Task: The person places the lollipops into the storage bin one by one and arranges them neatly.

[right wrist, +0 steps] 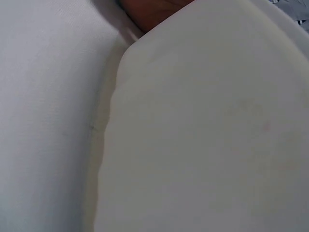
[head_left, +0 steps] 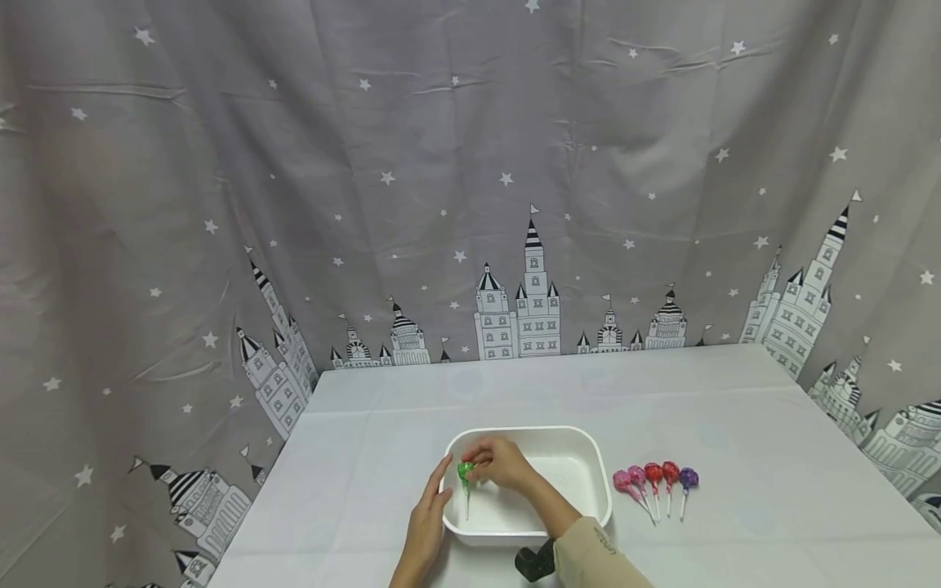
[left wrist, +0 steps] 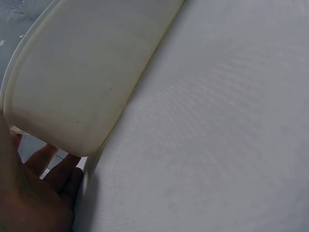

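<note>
Backdrop [head_left: 470,163]: grey curtain printed with white stars and castles, hung behind and to both sides of the desk.
Desk [head_left: 735,425]: covered in a plain white cloth; fills the lower half of the head view, and shows as bare cloth in both wrist views.
Tub [head_left: 581,445]: white, rectangular, rounded corners, sitting at 6 o'clock on the desk, near the front edge. Left wrist view shows its outer wall [left wrist: 82,72] close up.
Left hand [head_left: 426,523]: at the tub's 9 o'clock side, fingers straight and laid flat against the outer wall and rim, nothing gripped.
Right hand [head_left: 500,461]: over the tub's left half, arm in a beige sleeve coming in from 5 o'clock. Thumb and fingers pinch the head of the green lollipop.
Lollipop row [head_left: 657,482]: five wrapped lollipops on the cloth at 3 o'clock of the tub, just beside it, heads side by side, sticks pointing toward the front edge. Two pink, two red, one purple.
Green lollipop [head_left: 466,472]: inside the tub near its left wall, head up in the right hand's pinch, white stick hanging down toward the tub floor; cannot tell if the stick touches it.
</note>
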Demonstrator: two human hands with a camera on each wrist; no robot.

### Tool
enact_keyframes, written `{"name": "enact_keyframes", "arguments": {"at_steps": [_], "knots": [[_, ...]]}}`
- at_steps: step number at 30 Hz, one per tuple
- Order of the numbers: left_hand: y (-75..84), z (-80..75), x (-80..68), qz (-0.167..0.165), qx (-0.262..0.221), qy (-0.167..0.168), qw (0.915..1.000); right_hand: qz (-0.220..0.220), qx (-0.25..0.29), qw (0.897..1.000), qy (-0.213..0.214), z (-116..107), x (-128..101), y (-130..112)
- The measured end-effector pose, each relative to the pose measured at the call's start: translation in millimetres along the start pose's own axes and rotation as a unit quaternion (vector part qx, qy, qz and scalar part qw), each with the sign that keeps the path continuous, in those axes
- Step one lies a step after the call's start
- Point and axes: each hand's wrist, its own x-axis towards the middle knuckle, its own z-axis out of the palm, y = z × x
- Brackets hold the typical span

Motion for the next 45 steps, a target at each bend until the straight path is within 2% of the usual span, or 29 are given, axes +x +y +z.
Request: {"name": "enact_keyframes", "arguments": {"at_steps": [6,9,10,13,16,17,20,25,38,45], "knots": [[0.0,-1.4,-1.0,0.006,-0.001,0.001,1.0,-0.021,-0.032,0.999,0.014,0.7,1.1,4.0],[-0.6,-1.5,-0.5,0.007,0.004,0.006,0.9999,-0.047,-0.044,0.998,0.014,-0.2,2.1,6.6],[-0.3,-1.4,-0.3,0.004,0.004,0.008,0.9999,-0.071,-0.053,0.996,0.012,1.1,7.1,17.9],[0.3,-1.2,0.5,0.001,0.008,0.011,0.9999,-0.087,-0.057,0.995,0.01,1.9,8.0,20.2],[0.0,-0.9,0.9,-0.007,0.007,0.012,0.9999,-0.076,-0.053,0.996,0.008,5.0,8.3,20.3],[-0.3,-1.0,0.9,-0.005,0.007,0.011,0.9999,-0.055,-0.047,0.997,0.007,4.9,3.7,10.1],[-1.6,-1.2,0.9,-0.006,0.005,0.009,0.9999,-0.04,-0.046,0.998,0.008,7.9,3.4,8.9],[-2.3,-1.5,1.0,-0.006,-0.002,0.01,0.9999,-0.031,-0.051,0.998,0.01,9.3,2.5,6.9],[-1.4,-1.6,-0.1,-0.002,0.008,0.014,0.9999,-0.057,-0.074,0.996,0.007,10.6,2.2,10.6],[-0.9,0.5,-0.8,-0.011,0.007,0.016,0.9998,-0.084,-0.161,0.983,0.02,1.0,-7.2,4.7]]}}
